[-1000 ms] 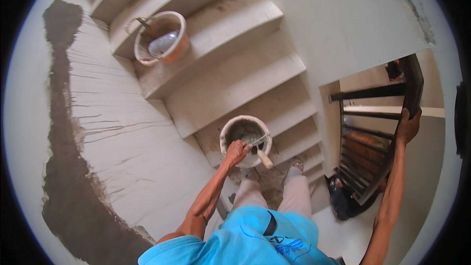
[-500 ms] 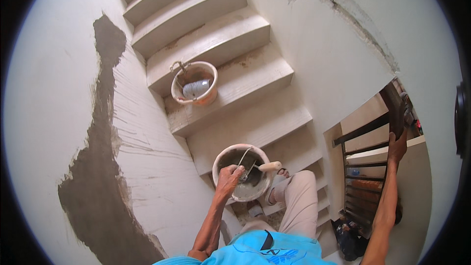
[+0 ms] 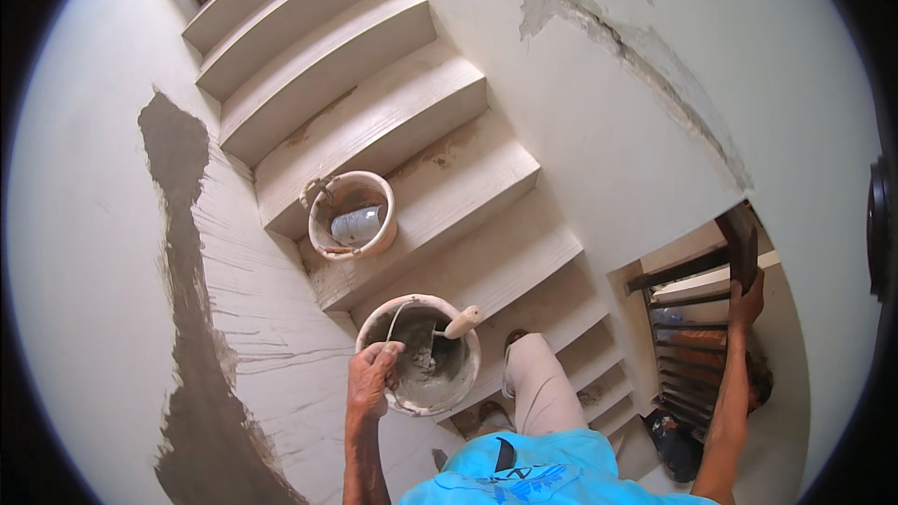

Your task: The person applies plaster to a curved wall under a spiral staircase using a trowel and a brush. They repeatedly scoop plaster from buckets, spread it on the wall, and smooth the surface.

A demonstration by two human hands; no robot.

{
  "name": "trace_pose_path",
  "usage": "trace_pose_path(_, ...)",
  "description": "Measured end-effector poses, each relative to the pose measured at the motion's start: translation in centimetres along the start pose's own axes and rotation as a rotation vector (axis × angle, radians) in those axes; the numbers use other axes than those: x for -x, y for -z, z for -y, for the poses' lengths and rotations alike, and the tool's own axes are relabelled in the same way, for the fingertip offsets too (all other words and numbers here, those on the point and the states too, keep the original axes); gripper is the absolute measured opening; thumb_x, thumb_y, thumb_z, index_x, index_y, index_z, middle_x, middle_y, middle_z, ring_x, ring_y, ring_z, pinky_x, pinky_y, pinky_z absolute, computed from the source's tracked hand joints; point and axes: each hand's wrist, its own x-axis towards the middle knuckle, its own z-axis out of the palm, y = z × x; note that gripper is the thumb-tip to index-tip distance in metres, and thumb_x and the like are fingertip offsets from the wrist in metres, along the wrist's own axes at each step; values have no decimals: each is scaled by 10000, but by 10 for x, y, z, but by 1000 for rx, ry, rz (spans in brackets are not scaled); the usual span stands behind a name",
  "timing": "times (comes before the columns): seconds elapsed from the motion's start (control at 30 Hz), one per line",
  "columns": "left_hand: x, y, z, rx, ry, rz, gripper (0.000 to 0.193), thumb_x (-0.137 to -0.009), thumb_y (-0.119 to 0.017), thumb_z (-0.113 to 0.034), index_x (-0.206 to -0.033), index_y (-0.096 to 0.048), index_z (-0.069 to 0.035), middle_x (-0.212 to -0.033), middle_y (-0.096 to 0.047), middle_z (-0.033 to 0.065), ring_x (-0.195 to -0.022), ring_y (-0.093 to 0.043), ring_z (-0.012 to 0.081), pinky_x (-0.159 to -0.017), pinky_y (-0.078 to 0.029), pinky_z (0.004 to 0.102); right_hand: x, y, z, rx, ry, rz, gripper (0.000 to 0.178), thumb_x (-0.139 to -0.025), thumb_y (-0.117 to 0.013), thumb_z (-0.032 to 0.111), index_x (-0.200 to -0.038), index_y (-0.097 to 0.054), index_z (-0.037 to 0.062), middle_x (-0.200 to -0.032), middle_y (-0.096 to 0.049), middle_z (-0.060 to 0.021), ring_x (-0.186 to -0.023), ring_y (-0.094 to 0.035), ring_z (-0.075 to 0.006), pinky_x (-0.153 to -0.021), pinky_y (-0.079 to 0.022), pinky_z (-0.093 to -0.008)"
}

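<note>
My left hand [image 3: 370, 378] is closed on the thin wire handle of a whitish bucket [image 3: 473, 369]. Grey wet mortar [image 3: 423, 383] coats the inside of this bucket. A trowel [image 3: 462, 322] leans in it, its pale handle sticking out over the right rim. Over at the right, my right hand [image 3: 746, 304] is wrapped round the dark handrail [image 3: 742, 248] of a stair railing. Farther up the stairs stands a second bucket [image 3: 379, 241], with a grey-white cylindrical container [image 3: 357, 224] lying inside.
Pale steps [image 3: 374, 131] climb away between two walls. A dark grey mortar patch [image 3: 182, 234] runs down the left wall; a long crack [image 3: 645, 75] crosses the right one. Beyond the railing, low at the right, a dark shape [image 3: 673, 444] lies partly hidden.
The bucket in my left hand has shifted left and now looks larger, with its trowel tilted more upward. My legs have changed position on the steps. My right hand still grips the handrail.
</note>
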Motion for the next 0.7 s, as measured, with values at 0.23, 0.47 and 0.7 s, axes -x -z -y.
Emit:
trace_pose_path(0.23, 13, 21, -120, -14, -86, -76, 329, -889, -672, -306, -948, -678, 18, -534, -454, -35, -438, -358, 59, -426, -266, 233, 15, -9, -20, -34, -137, 58, 718, -806, -646, 136, -1429, -321, -10, -1418, -406, -263, -1331, -386, -399, -1087, -318, -457)
trace_pose_path(0.47, 9, 42, -237, 140, -245, -82, 351, -927, -637, -283, -999, -646, 60, -537, -372, -79, -415, -284, 23, -388, -198, 208, 17, 10, 12, 231, -44, 164, 816, -758, -673, 112, -1428, -260, -104, -1416, -368, -325, -1328, -349, -458, -1143, -246, -457)
trace_pose_path(0.7, -22, 48, -323, 194, -459, -77, 315, -946, -616, -235, -1021, -629, 71, -556, -326, -96, -425, -255, 7, -385, -196, 195, 82, 24, 163, -302, 189, 534, 523, -641, -582, -22, -1164, -573, -46, -1182, -567, -240, -1122, -541, -399, -1009, -401, -475)
